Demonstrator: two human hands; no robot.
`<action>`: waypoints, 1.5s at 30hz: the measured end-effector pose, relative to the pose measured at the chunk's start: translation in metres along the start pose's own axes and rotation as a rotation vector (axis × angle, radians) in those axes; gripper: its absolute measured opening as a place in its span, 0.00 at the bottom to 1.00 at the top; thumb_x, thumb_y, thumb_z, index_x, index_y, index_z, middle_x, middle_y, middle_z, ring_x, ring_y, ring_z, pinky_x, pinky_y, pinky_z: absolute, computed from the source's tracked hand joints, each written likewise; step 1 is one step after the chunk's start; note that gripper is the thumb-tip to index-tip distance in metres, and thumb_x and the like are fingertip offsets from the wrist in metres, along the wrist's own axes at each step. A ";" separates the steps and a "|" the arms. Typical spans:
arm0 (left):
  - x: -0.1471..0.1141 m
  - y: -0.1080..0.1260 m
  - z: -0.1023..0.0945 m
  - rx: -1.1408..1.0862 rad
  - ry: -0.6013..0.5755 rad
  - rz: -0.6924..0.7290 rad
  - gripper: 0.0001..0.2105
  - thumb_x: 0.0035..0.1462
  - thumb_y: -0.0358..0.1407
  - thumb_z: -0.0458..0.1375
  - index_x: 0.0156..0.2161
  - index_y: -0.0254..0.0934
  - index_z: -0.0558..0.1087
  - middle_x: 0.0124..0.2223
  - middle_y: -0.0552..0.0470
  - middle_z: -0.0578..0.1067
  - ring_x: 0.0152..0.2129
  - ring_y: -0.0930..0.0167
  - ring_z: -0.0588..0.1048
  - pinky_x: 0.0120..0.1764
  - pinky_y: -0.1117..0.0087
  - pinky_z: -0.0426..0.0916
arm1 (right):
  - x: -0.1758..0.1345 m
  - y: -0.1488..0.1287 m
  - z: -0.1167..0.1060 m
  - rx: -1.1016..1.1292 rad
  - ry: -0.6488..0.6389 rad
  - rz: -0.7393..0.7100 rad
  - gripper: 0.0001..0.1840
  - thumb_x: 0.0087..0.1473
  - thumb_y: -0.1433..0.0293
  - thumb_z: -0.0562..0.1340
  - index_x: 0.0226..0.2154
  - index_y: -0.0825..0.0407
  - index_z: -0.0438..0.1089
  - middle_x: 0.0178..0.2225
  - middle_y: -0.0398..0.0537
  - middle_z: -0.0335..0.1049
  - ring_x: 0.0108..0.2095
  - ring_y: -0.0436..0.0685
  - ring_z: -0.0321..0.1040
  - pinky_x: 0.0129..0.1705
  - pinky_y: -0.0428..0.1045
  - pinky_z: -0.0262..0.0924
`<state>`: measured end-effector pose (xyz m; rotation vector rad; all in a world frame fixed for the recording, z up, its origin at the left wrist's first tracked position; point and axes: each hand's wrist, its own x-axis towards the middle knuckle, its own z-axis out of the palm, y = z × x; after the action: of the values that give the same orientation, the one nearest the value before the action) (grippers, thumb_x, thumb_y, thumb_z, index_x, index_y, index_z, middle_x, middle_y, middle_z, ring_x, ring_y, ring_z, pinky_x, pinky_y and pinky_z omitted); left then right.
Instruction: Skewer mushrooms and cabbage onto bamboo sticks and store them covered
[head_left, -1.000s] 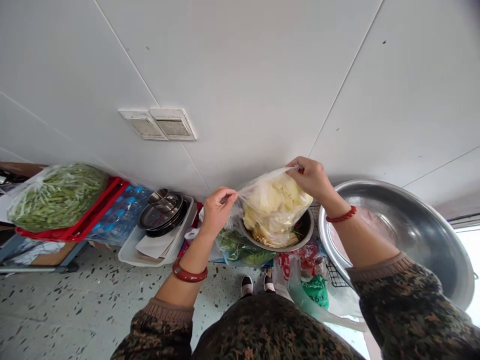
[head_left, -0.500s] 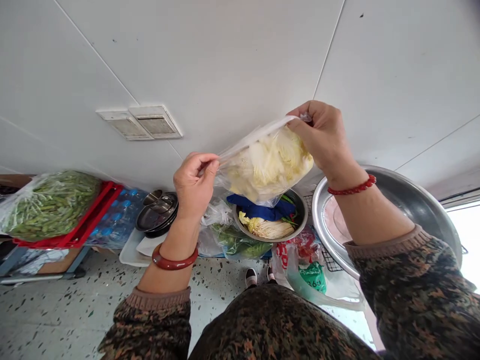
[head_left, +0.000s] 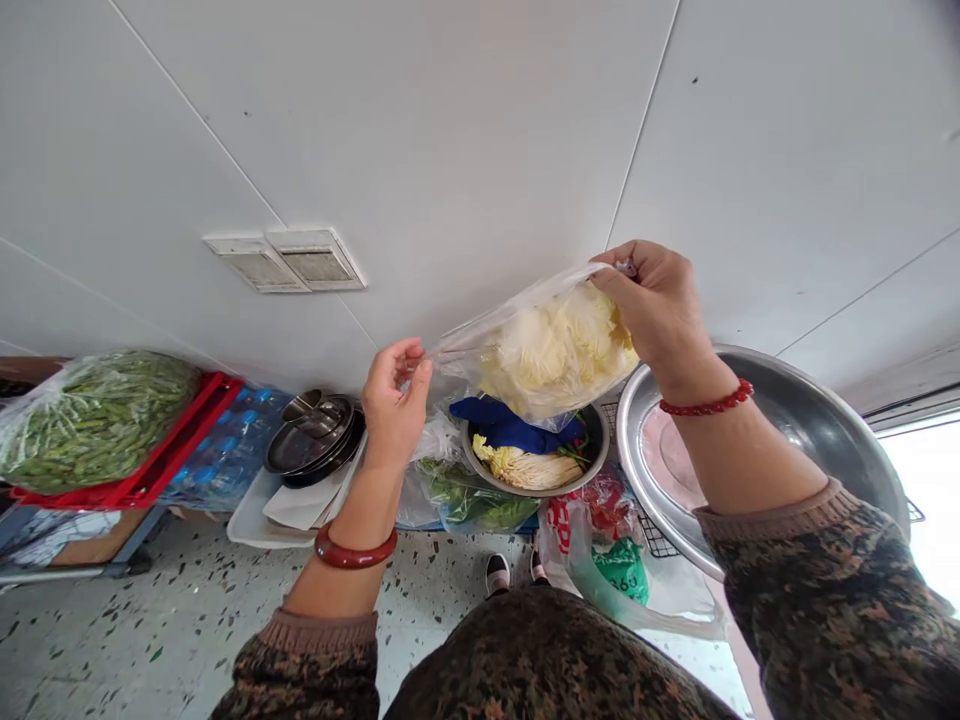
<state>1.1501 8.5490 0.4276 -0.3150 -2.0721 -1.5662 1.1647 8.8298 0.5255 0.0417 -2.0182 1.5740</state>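
Note:
A clear plastic bag [head_left: 559, 350] of pale yellow napa cabbage leaves hangs in front of me, tilted up to the right. My right hand [head_left: 656, 300] grips its upper right corner, where the film is bunched between thumb and fingers. At the other end, my left hand [head_left: 397, 385] pinches the stretched edge of the film with thumb and fingertips. Just below the bag is a metal bowl [head_left: 517, 490] holding a blue cloth [head_left: 510, 425], enoki mushrooms [head_left: 541, 467], some cabbage leaf and green and red peppers. The bag hides part of the bowl's far side.
A large steel basin [head_left: 817, 430] stands at right on a wire rack. Stacked dark pans [head_left: 315, 455] and bottled water [head_left: 225, 445] sit at left, beside a bag of green beans [head_left: 105, 420]. Bagged greens [head_left: 480, 505] and a green bag [head_left: 621, 570] lie nearer me. A wall rises behind.
Both hands and the bag appear slightly lower in view, and the bag has shifted a little right. My left fingers look somewhat looser at the film's edge. The camera view has tilted slightly.

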 end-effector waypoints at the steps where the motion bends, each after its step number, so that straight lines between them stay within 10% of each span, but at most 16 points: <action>1: -0.004 -0.004 -0.001 -0.021 0.002 -0.048 0.15 0.58 0.40 0.61 0.50 0.39 0.73 0.46 0.47 0.76 0.43 0.68 0.74 0.49 0.65 0.68 | 0.000 0.001 -0.001 0.005 0.002 0.004 0.02 0.48 0.73 0.62 0.26 0.51 0.70 0.21 0.39 0.63 0.21 0.48 0.59 0.21 0.45 0.54; 9: -0.037 -0.025 0.002 -0.075 -0.144 -0.303 0.21 0.54 0.44 0.62 0.50 0.36 0.71 0.45 0.46 0.75 0.40 0.68 0.74 0.46 0.63 0.69 | 0.003 0.010 -0.006 0.104 0.019 0.057 0.03 0.46 0.69 0.64 0.28 0.52 0.73 0.22 0.40 0.68 0.22 0.49 0.63 0.23 0.46 0.57; 20: -0.055 0.010 0.028 -0.569 -0.458 -0.477 0.30 0.46 0.47 0.68 0.55 0.44 0.69 0.59 0.44 0.71 0.56 0.59 0.69 0.58 0.54 0.63 | 0.000 -0.014 -0.017 0.342 -0.048 0.157 0.03 0.44 0.71 0.65 0.26 0.50 0.70 0.22 0.40 0.66 0.21 0.49 0.64 0.22 0.46 0.61; 28: -0.100 0.011 0.031 -0.778 -0.375 -0.604 0.28 0.37 0.58 0.69 0.42 0.44 0.77 0.49 0.46 0.79 0.53 0.51 0.72 0.52 0.49 0.68 | -0.025 -0.031 -0.005 0.426 -0.262 0.215 0.04 0.47 0.68 0.65 0.27 0.49 0.70 0.22 0.40 0.67 0.19 0.49 0.64 0.21 0.46 0.62; 35: -0.195 0.015 -0.020 -0.881 -0.118 -0.819 0.26 0.41 0.50 0.70 0.48 0.47 0.78 0.50 0.49 0.79 0.59 0.52 0.67 0.60 0.47 0.62 | -0.075 -0.046 0.039 0.478 -0.590 0.272 0.06 0.49 0.65 0.65 0.30 0.49 0.71 0.24 0.40 0.71 0.22 0.49 0.67 0.23 0.45 0.61; 45: -0.335 0.054 -0.127 -0.714 0.311 -0.907 0.26 0.58 0.53 0.55 0.62 0.66 0.61 0.59 0.66 0.73 0.65 0.63 0.60 0.63 0.56 0.62 | -0.227 -0.064 0.124 0.563 -0.869 0.119 0.04 0.45 0.63 0.67 0.25 0.45 0.72 0.27 0.37 0.73 0.28 0.54 0.68 0.29 0.48 0.62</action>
<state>1.4895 8.4866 0.3190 0.6979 -1.3770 -2.6426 1.3259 8.6270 0.4619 0.9829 -2.0740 2.4361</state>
